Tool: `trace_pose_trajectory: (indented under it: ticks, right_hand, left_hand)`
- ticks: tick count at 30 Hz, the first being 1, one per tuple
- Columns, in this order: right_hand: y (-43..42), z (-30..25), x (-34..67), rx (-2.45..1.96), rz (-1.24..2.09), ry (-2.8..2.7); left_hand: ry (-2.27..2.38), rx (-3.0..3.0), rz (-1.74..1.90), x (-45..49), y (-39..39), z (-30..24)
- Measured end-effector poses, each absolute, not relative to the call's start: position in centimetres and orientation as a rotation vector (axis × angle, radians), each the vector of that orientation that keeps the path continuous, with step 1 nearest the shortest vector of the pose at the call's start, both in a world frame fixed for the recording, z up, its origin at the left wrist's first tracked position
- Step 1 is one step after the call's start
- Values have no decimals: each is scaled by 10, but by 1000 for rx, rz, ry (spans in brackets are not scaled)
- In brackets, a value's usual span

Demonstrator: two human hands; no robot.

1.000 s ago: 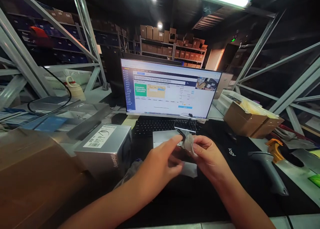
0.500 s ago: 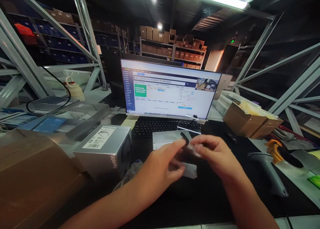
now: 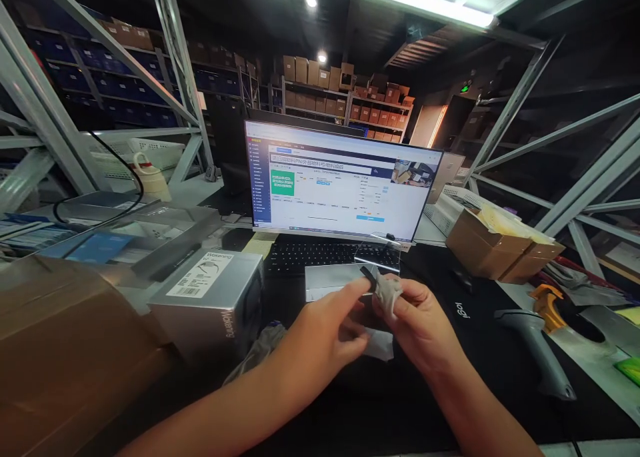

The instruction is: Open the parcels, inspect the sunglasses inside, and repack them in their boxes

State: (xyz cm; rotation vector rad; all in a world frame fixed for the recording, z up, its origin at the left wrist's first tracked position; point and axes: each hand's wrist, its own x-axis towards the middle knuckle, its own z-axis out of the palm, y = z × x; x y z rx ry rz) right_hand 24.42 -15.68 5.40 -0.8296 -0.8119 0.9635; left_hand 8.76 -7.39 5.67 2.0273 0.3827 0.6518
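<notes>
My left hand (image 3: 333,324) is closed around something with a black curved end (image 3: 369,277), which sticks out past the thumb. Beyond it a clear lens-like piece (image 3: 377,258) overlaps the keyboard; I cannot tell whether the two are joined. Between the fingers of my right hand (image 3: 425,314) a crumpled grey-white cloth (image 3: 387,296) is pinched, pressed against the black end. Under the hands lie a white piece (image 3: 381,345) and a flat silvery box or tray (image 3: 325,280), partly covered. To the left stands a silver Wakening box (image 3: 210,300) with a white label.
A monitor (image 3: 340,184) stands behind a black keyboard (image 3: 315,256). On the right are a barcode scanner (image 3: 537,350), a yellow tape dispenser (image 3: 547,307), a mouse (image 3: 461,282) and an open cardboard box (image 3: 487,244). A large brown carton (image 3: 65,350) fills the near left.
My right hand has turned and moved in against the black end, and the cloth in it shows more fully. My left hand stays nearly in place.
</notes>
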Motion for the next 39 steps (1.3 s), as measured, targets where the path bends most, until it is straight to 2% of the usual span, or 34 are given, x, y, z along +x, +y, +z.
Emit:
trace_pose_trajectory:
  ticks: [7,16,18,21,26,30,39]
  right_hand:
    - [-148,36,234,-847,845,-944]
    - [-151,58,258,-1235,533,-1691]
    - [-156,64,272,-1367,459,-1673]
    - [-161,68,295,-1440,358,-1320]
    - [-158,71,292,-1011,793,-658]
    - [-157,68,258,-856,1070,-624]
    - [-157,63,244,-964,957,-799]
  left_hand:
    - [380,1920,686,86,-73,58]
    - [361,2142,702,91,-67,48]
    - [335,2145,726,92,-68,46]
    - [299,2131,751,92,-68,45]
    - [210,2222,810,92,-66,43]
    - [209,2325,846,94,-65,39]
    - [362,2559,953,96,-68,33]
